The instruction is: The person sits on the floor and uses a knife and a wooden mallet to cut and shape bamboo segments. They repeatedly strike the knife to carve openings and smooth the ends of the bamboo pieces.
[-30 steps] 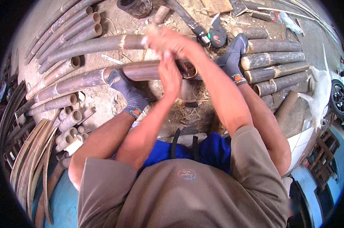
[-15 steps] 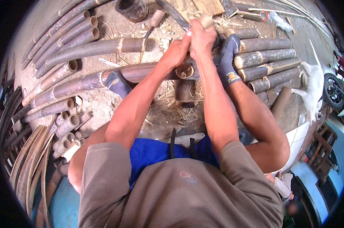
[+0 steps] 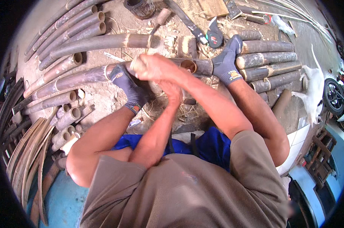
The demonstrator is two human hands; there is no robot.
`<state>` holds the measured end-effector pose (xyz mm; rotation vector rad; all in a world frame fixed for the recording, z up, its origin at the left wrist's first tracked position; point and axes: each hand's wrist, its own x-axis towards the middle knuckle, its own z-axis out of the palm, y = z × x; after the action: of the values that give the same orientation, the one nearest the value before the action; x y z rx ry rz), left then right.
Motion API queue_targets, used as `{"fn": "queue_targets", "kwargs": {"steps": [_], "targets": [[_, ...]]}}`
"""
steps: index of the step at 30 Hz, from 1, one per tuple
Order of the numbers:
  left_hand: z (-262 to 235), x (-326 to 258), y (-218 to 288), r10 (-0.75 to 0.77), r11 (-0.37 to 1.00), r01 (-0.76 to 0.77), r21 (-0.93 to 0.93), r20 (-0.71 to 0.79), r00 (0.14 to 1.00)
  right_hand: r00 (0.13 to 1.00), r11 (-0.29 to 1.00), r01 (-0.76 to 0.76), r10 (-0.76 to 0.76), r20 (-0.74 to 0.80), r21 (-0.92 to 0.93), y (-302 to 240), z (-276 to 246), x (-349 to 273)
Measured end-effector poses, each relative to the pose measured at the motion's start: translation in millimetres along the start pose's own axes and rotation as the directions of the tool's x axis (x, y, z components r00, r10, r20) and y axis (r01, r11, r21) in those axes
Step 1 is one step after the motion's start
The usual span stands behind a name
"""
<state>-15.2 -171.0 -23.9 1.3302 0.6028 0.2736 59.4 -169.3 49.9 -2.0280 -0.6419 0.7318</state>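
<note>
We see the right hand clenched around a thick handle, whose pale rounded end comes out at the left side of the fist. The left hand is just below, partly behind the right forearm; we cannot tell what its fingers grasp. Under this grip lies a long brown bamboo pole, which extends to the left. Just right of the grip we notice a round bamboo opening, but we cannot tell if it is the end of this same pole. The left foot, in a dark grey sock, is near the grip on its left; the right foot is farther, on its right. Beyond the grip we find another bamboo pole, a short bamboo block and a wooden-handled tool. Well to the right of the grip are cut bamboo lengths in a row, and farther that way, a white animal and a black wheel.
</note>
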Motion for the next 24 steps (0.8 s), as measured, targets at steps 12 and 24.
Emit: {"fn": "queue_targets", "kwargs": {"steps": [12,24], "targets": [[39,58,63,-0.361,0.926,0.375,0.042,0.393,0.846,0.964,0.740,-0.201,0.265,-0.004,0.642,49,-110,46],[51,56,46,-0.440,0.891,0.437,0.121,0.467,0.767,0.890,0.575,-0.273,0.455,-0.025,0.771,81,-116,25]]}}
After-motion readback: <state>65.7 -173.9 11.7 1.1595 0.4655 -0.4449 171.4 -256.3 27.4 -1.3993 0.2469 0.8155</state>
